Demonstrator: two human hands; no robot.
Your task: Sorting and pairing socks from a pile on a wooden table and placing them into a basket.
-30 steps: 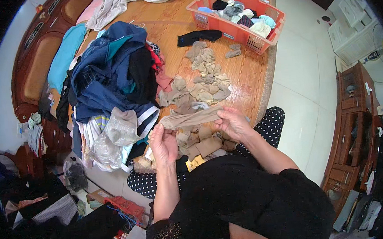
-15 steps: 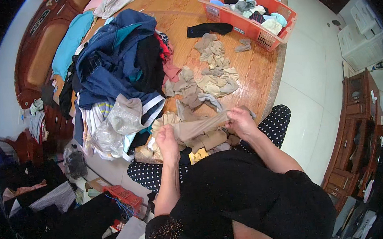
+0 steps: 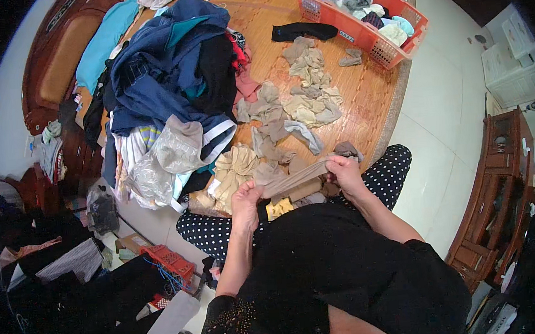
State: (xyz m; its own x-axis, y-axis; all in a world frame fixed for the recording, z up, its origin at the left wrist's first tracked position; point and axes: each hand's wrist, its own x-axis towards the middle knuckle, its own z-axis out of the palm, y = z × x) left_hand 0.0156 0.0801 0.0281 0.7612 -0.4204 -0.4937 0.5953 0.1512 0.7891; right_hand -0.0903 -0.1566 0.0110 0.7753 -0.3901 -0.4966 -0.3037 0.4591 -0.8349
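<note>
A sheer beige sock (image 3: 294, 180) is stretched between my two hands just in front of my lap. My left hand (image 3: 245, 206) pinches one end of it, and my right hand (image 3: 345, 174) pinches the other, slightly higher end. Below and beyond it, more thin beige and brown socks lie on the wooden mat, with a bunched cream heap (image 3: 236, 167) beside my left hand. Farther off are loose, crumpled beige socks (image 3: 313, 107) and a light grey sock (image 3: 303, 136). A small yellow cloth (image 3: 279, 209) shows under the stretched sock, close to my body.
To the left rises a large clothes pile with a navy garment (image 3: 147, 70) and a clear plastic bag (image 3: 149, 176). An orange basket (image 3: 357, 33) of balled socks stands at the far right, near a black sock (image 3: 304, 32). A tiled floor (image 3: 432, 148) borders the mat.
The held sock is drawn narrower and tauter, and my hands have shifted slightly right and toward me. The view has turned a little, so the whole scene sits shifted.
</note>
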